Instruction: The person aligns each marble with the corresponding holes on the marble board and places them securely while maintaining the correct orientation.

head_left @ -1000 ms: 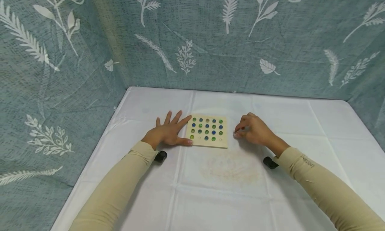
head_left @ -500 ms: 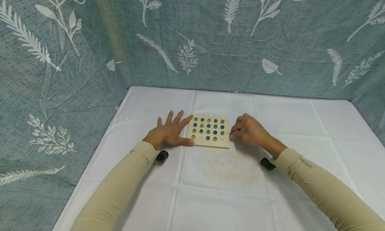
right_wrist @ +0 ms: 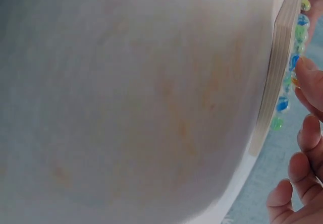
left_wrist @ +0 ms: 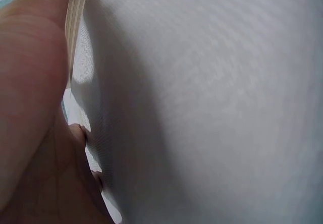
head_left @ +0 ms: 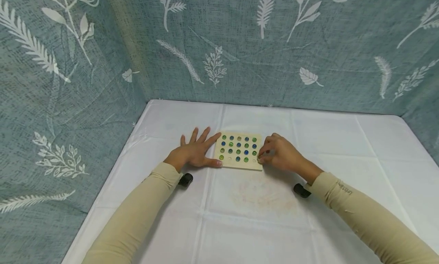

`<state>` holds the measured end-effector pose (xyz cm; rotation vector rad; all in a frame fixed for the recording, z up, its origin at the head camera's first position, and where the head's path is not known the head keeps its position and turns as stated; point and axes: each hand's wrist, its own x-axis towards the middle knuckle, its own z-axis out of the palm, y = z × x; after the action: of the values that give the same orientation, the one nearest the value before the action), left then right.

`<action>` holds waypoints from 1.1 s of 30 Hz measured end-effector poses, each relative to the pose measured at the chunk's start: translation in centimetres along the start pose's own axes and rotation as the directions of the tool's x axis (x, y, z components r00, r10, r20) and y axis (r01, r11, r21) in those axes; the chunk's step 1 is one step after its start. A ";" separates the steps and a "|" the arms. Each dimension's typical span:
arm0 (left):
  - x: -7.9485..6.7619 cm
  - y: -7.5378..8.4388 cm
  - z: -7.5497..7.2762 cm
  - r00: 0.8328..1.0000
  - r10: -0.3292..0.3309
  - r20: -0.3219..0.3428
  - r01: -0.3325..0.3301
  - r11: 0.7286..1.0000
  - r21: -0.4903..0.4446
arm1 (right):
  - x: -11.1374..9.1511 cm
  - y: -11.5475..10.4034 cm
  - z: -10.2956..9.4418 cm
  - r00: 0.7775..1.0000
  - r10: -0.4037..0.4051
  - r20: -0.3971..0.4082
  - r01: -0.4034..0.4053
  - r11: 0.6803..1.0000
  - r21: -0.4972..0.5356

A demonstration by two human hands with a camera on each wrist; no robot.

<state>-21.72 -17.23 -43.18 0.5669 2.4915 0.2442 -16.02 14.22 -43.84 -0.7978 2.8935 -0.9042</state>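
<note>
A pale wooden board lies flat on the table, with blue and green glass marbles sitting in rows of round hollows. Two hollows in its front row hold no marble. My left hand is spread at the board's left side, thumb and index finger touching its left corners. Over the front right corner, my right hand pinches a marble between thumb and index finger; the fingers hide most of it. In the left wrist view, the palm partly covers the board's layered edge.
A white cloth with fold creases covers the table, stained faintly orange in front of the board. Teal curtains with white leaf prints hang behind and at the left. Black wrist cameras sit under both wrists.
My right hand has moved left from the tablecloth beside the board to over its front right corner, carrying the marble. The left hand has stayed at the board's left side.
</note>
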 end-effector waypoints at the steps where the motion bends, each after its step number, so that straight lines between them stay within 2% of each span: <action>1: 0.0 0.0 0.0 1.000 0.000 0.000 0.000 1.000 0.000 | 0.0 -0.1 0.0 1.000 0.000 0.001 0.000 1.000 0.005; 13: 0.1 0.2 0.1 1.000 0.001 -0.004 -0.001 1.000 0.012 | 0.0 -0.5 0.6 0.999 -0.037 -0.003 0.037 0.999 0.011; 18: -0.1 0.1 0.2 1.000 0.007 -0.009 -0.008 1.000 -0.012 | 0.1 -0.6 1.0 0.999 -0.042 0.000 0.042 0.999 0.000; 27: -0.4 0.2 0.5 1.000 0.005 -0.015 -0.005 1.000 -0.001 | 0.2 -0.6 1.5 0.999 -0.034 0.022 0.035 0.999 -0.004; 33: -0.3 0.3 0.5 0.999 0.010 -0.033 -0.010 1.000 -0.006 | 0.0 -0.9 0.5 1.000 0.012 0.022 -0.012 1.000 0.006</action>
<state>-21.10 -17.05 -43.37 0.5772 2.5192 0.2672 -15.56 13.29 -43.81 -0.7843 2.8720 -0.8962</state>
